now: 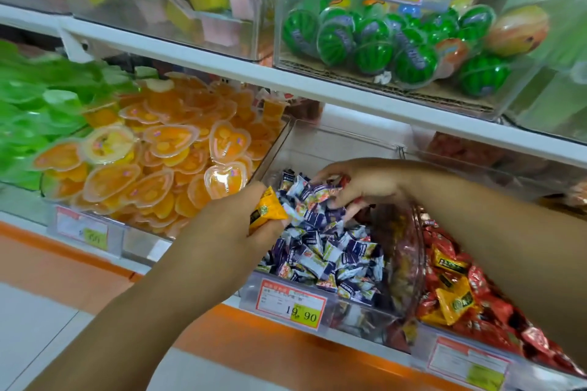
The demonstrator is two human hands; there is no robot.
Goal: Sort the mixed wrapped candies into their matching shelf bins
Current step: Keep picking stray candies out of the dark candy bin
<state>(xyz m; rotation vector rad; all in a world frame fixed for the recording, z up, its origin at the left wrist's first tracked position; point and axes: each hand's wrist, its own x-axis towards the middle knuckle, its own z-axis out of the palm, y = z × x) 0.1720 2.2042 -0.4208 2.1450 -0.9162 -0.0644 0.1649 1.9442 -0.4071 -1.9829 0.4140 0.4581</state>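
Observation:
My left hand (235, 219) grips a yellow wrapped candy (268, 208) at the left edge of the clear middle bin (320, 143), which holds a heap of purple-and-white wrapped candies (327, 247). My right hand (359, 182) reaches into the back of that bin, its fingers curled round wrapped candies, with a red wrapper (344, 181) showing at the fingertips. To the right, another clear bin holds red wrapped candies (476, 279) with a few yellow ones (454, 300) mixed in.
Left of the middle bin stand a bin of orange heart-shaped jelly cups (165, 155) and green ones (31, 111). The upper shelf (286, 79) carries watermelon-shaped candies (374, 41) and jelly cups. Price tags (290, 303) hang on the bin fronts.

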